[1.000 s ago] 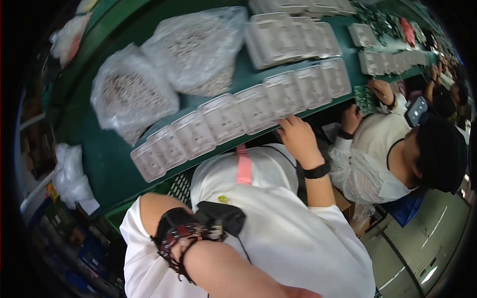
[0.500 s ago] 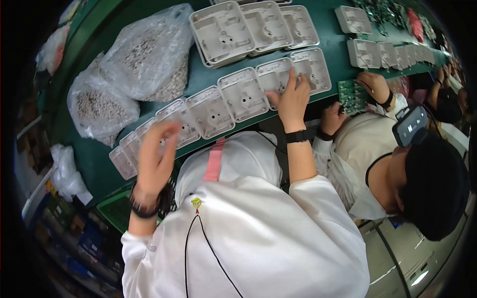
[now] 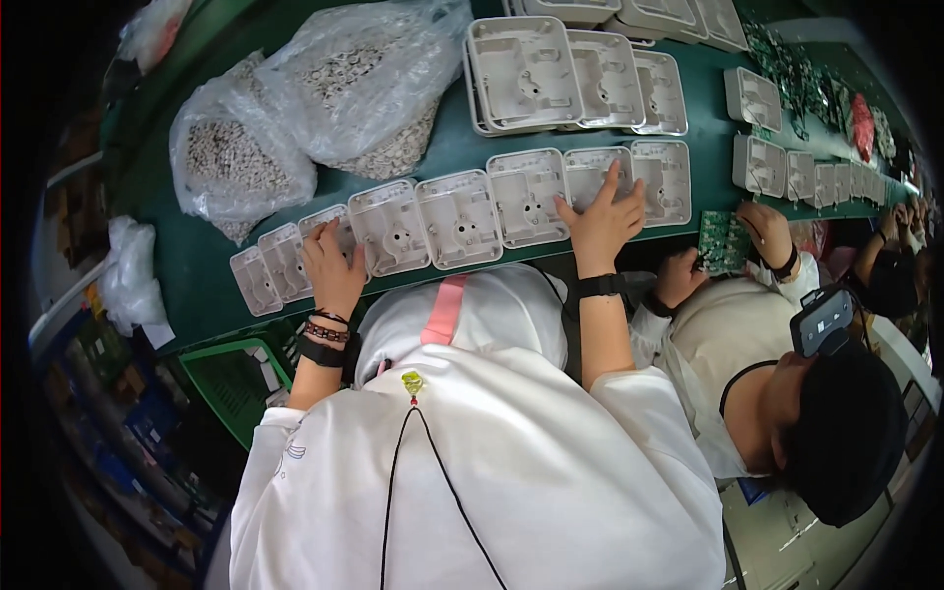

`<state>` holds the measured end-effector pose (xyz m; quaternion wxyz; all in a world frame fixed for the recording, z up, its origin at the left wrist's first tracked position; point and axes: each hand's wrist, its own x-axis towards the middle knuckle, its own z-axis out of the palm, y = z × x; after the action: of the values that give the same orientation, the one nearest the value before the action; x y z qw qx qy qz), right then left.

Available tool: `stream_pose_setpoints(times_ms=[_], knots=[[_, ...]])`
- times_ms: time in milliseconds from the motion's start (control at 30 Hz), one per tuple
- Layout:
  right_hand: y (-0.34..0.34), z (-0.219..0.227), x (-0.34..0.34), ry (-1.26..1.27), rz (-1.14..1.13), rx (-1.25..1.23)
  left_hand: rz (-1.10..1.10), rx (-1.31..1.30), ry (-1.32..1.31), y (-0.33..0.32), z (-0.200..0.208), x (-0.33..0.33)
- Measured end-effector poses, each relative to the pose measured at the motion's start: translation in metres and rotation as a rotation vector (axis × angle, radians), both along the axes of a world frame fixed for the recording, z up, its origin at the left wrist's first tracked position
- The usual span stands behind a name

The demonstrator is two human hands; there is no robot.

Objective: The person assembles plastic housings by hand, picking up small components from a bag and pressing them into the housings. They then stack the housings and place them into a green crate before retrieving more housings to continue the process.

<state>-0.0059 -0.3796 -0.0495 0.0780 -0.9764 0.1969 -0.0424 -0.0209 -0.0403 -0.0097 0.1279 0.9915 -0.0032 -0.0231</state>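
A row of white plastic housings runs along the near edge of the green table, each an open shallow box with inner ribs and holes. My left hand (image 3: 334,267) rests over a housing (image 3: 335,218) near the row's left end, its fingers apart and bent down onto it. Toward the other end, my right hand (image 3: 604,228) is spread over a housing (image 3: 584,169), thumb and fingers apart; the palm hides part of that box. Between my hands stand several more housings (image 3: 462,228). It is hard to tell whether the fingertips touch anything small.
Two clear plastic bags (image 3: 344,84) of small pale parts lie at the back left. Stacked housings (image 3: 526,74) stand behind the row. On my right a co-worker holds a green circuit board (image 3: 723,241). Below the table's left edge is a green crate (image 3: 231,388).
My left hand has come down from a blurred swing onto a housing at the left. My right hand stays over the same part of the row. The whole view has shifted a little.
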Motion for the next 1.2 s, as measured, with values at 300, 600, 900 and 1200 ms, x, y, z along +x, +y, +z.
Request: stream_pose_setpoints(times_ms=[300, 600, 900, 1200], knots=[[0.004, -0.001, 0.008, 0.017, -0.063, -0.005, 0.066, 0.039, 0.032, 0.034, -0.007, -0.015], [0.008, -0.012, 0.015, -0.023, -0.063, -0.079, 0.347, 0.203, -0.063, 0.113, -0.022, -0.041], [0.048, 0.026, 0.016, -0.266, 0.09, -0.156, 0.721, 0.227, -0.026, 0.217, -0.026, -0.047], [0.176, 0.021, -0.002, 0.31, 0.52, 0.32, 0.727, -0.03, 0.222, 0.229, -0.037, -0.016]])
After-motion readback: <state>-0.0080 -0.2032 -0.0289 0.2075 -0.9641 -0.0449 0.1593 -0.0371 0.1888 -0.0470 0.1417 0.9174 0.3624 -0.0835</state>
